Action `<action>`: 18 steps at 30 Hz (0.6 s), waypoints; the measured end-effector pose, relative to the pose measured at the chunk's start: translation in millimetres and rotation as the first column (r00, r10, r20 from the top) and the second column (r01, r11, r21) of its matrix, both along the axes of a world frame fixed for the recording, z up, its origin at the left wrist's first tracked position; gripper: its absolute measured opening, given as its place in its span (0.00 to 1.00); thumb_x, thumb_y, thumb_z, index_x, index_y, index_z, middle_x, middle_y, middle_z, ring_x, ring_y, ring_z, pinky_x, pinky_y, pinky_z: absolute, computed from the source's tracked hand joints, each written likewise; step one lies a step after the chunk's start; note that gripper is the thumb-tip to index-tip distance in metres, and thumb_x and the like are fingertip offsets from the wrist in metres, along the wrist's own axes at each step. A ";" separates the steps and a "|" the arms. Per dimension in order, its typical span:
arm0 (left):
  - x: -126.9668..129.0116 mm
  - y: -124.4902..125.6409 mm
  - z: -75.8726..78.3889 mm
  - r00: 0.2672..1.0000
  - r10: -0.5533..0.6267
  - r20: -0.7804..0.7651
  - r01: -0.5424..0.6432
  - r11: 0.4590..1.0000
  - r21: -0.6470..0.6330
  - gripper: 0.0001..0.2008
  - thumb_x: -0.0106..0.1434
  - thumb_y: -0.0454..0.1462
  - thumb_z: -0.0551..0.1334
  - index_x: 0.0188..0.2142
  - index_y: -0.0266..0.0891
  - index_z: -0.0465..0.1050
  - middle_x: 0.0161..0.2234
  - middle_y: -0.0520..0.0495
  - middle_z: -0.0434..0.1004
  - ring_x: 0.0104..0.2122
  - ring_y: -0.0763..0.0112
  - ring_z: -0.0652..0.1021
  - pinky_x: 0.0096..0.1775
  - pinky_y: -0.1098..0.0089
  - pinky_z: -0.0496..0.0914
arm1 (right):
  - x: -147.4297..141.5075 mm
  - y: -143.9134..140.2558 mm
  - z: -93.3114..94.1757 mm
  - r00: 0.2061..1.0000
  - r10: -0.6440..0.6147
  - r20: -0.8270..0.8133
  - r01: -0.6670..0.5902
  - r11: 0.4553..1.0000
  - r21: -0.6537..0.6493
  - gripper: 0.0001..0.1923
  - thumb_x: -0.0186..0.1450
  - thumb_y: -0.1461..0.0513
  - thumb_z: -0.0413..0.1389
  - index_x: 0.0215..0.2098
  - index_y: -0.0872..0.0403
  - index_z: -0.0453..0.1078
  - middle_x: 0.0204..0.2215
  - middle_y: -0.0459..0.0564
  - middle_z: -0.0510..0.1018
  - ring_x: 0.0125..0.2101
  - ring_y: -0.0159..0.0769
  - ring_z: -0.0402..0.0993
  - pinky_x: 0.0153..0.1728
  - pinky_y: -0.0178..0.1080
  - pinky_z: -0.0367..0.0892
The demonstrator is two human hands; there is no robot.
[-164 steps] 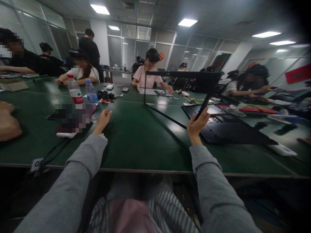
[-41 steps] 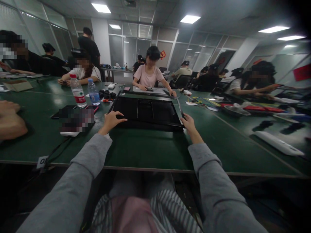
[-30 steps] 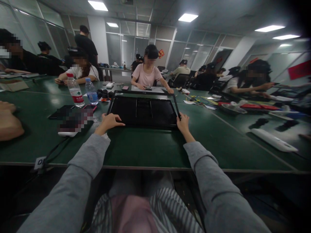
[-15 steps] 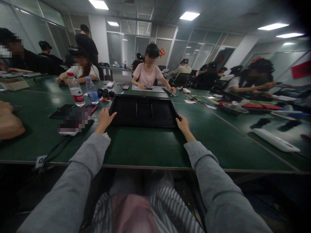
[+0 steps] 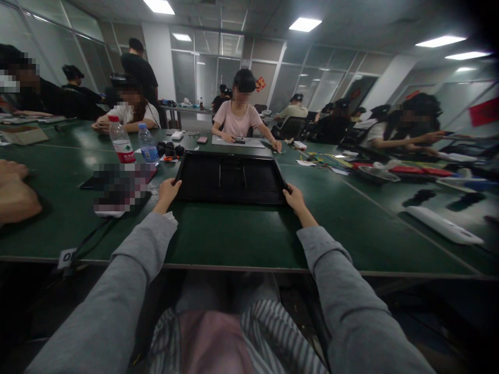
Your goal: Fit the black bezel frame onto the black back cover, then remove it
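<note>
- Black panel [image 5: 232, 179] — flat, rectangular, with a raised rim; lies face-up on the green table [image 5: 234, 234], straight ahead of the person, between both hands.
- Left hand [image 5: 167, 191] — at the panel's near left corner, fingers curled onto the edge, gripping it.
- Right hand [image 5: 295, 198] — at the near right corner, fingers closed on the rim, thumb on top.
- Grey sleeves [image 5: 327, 270] — both arms stretched forward over the table edge.
- Two water bottles [image 5: 120, 141] — upright, left of the panel and well apart from it; one red-labelled, one blue.
- Small black items [image 5: 169, 150] — just beyond the panel's far left corner.
- White long part [image 5: 442, 226] — on the table far to the right.
- Person in pink shirt [image 5: 239, 117] — seated across, beyond the panel's far edge.
- Another person's hand [image 5: 15, 189] — resting at the left border.
</note>
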State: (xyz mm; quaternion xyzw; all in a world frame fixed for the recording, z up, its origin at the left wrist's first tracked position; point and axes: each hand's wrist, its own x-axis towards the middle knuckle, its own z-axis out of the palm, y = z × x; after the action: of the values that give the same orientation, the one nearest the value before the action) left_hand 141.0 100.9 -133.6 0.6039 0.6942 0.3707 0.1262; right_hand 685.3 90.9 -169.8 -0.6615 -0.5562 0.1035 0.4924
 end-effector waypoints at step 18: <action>0.6 -1.3 5.9 0.989 0.036 -0.146 -0.041 0.999 -0.030 0.22 0.71 0.43 0.59 0.56 0.33 0.80 0.55 0.34 0.83 0.55 0.51 0.81 0.55 0.61 0.71 | -3.6 -21.8 25.9 0.976 -0.006 -0.217 -0.038 0.979 -0.199 0.30 0.60 0.66 0.58 0.62 0.53 0.69 0.46 0.55 0.84 0.49 0.47 0.81 0.57 0.54 0.75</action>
State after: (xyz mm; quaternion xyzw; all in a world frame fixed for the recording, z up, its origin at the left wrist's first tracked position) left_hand 141.5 99.6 -127.7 0.6135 0.7192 0.3167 0.0777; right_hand 681.7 69.0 -144.0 -0.6882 -0.4912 0.2348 0.4796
